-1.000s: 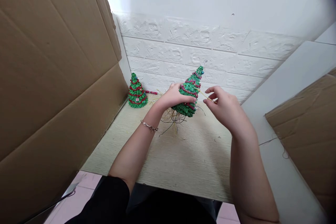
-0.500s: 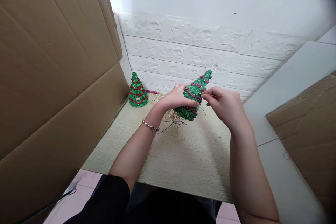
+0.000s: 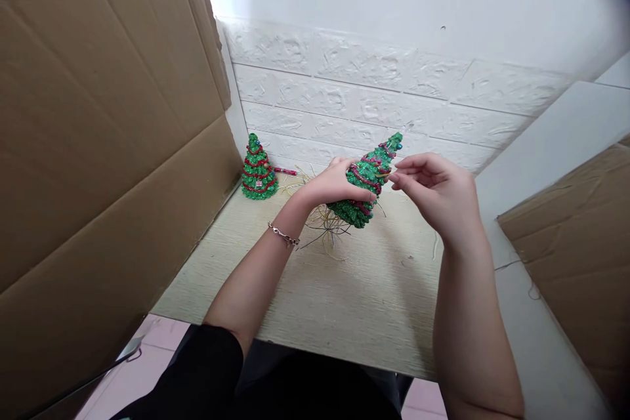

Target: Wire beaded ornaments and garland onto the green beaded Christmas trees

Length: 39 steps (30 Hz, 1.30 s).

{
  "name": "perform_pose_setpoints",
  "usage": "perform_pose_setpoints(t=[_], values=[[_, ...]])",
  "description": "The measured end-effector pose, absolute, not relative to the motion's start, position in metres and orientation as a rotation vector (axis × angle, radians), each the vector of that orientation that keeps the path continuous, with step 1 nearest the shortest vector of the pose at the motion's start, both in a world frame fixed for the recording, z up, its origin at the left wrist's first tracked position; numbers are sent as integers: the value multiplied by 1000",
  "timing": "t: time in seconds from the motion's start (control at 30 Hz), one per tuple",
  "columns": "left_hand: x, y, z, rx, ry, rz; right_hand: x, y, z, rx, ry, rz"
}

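Note:
My left hand (image 3: pixel 339 185) is wrapped round the lower part of a small green glittery Christmas tree (image 3: pixel 375 167), trimmed with dark red garland and small beads. The tree leans, its tip pointing up and right. At its right side my right hand (image 3: pixel 433 190) pinches a thin gold strand (image 3: pixel 382 175) between thumb and forefinger, and the strand reaches to the branches. Under the held tree lies a loose tangle of gold and dark strands (image 3: pixel 329 226), partly hidden by my left hand and the tree.
A second decorated tree (image 3: pixel 259 174) stands upright at the back left of the table (image 3: pixel 335 308). Beside it lies a red pen-like stick (image 3: pixel 285 171). Cardboard (image 3: pixel 113 111) walls in the left side, more cardboard (image 3: pixel 575 256) stands at the right, and a white brick-patterned wall (image 3: pixel 354 88) closes the back.
My right hand has drawn slightly right, away from the tree, and its fingers have opened out a little. The held tree has shifted slightly right in my left hand.

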State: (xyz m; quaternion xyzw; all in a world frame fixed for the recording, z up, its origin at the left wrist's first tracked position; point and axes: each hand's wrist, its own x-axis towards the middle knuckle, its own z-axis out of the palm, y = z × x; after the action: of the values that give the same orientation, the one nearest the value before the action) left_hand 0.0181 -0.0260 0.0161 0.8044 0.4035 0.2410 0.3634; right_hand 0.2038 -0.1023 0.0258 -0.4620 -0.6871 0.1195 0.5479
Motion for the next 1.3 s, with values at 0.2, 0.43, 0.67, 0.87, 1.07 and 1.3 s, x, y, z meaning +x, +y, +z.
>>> perform_pose_setpoints(t=[0.2, 0.43, 0.67, 0.87, 1.07, 1.3], values=[[18, -24, 14, 2022, 1013, 663, 196, -91, 18, -1089, -1548, 57], [18, -24, 14, 1959, 1031, 710, 193, -88, 15, -1183, -1670, -343], [20, -27, 16, 1811, 928, 783, 187, -80, 2, -1154, -1685, -412], [20, -27, 17, 1812, 934, 802, 181, -79, 2, -1120, -1690, -330], [19, -28, 18, 1850, 983, 797, 183, -79, 5, -1120, -1638, -247], [20, -28, 18, 1894, 968, 763, 185, -77, 7, -1163, -1661, -20]])
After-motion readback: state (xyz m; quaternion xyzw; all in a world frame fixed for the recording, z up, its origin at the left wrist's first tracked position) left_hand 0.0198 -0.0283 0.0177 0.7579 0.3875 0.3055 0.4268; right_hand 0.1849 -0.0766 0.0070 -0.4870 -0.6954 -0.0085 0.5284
